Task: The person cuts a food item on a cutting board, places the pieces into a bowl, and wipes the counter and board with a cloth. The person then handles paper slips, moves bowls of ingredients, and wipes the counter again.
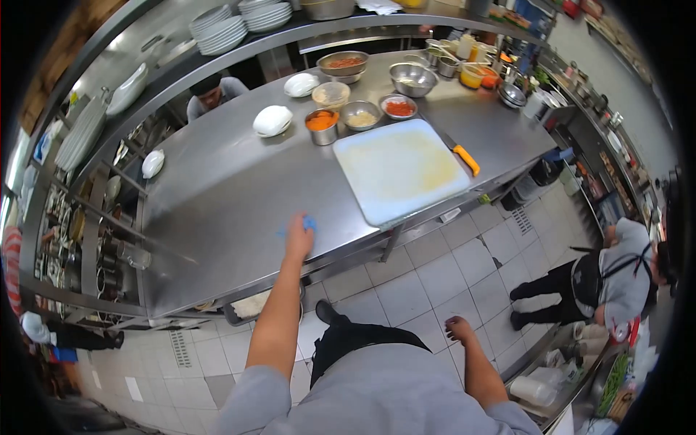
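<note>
My left hand (299, 238) reaches out to the steel worktable and is closed on a blue cloth (309, 222), pressing it to the bare metal near the front edge. Part of the cloth is hidden under the fingers. To the right of this hand lies a white cutting board (401, 170) with yellowish stains. Beside the board rests a knife with a yellow handle (466, 160). My right hand (458, 330) hangs over the tiled floor at my side, away from the table, with loosely bent fingers and nothing visible in it.
Behind the board stand a metal pot of orange food (322, 126), a bowl of chopped red food (399, 107) and several other bowls. White dishes (272, 121) sit farther left. One co-worker (602, 279) stands at the right; another person (214, 96) is behind the table.
</note>
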`<action>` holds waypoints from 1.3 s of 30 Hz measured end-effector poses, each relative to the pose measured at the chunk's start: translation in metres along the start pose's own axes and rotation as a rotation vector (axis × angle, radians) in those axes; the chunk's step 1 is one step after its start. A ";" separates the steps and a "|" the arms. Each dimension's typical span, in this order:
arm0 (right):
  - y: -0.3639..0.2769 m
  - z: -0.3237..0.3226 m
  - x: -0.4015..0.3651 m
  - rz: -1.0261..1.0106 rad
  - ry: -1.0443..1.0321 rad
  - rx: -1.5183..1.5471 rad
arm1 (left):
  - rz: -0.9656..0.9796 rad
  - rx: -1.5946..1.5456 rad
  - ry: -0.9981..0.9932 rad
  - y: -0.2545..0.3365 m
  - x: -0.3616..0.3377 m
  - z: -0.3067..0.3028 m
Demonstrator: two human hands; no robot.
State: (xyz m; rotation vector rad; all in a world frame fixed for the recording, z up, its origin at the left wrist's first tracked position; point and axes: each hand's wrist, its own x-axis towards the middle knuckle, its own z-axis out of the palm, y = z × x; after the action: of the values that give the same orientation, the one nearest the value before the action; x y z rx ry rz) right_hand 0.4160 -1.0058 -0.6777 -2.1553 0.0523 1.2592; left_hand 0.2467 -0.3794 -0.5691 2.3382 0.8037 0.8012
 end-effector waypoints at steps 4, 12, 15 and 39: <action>0.062 -0.045 -0.060 -0.034 0.217 0.362 | -0.047 0.037 0.002 0.051 0.003 0.033; 0.174 0.041 -0.125 0.300 0.074 0.306 | 0.253 -0.627 -0.657 0.233 -0.130 0.111; 0.164 0.066 -0.147 0.226 0.147 0.514 | 0.366 -0.524 -0.444 0.241 -0.100 0.075; 0.211 -0.052 -0.093 0.054 0.178 0.548 | -0.258 0.366 0.175 -0.024 -0.195 -0.128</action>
State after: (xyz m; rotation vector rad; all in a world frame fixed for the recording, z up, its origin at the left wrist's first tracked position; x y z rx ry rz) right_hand 0.3349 -1.2275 -0.6915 -1.7828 0.4757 0.9385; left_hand 0.0260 -0.4585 -0.5667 2.4219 1.3984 0.8066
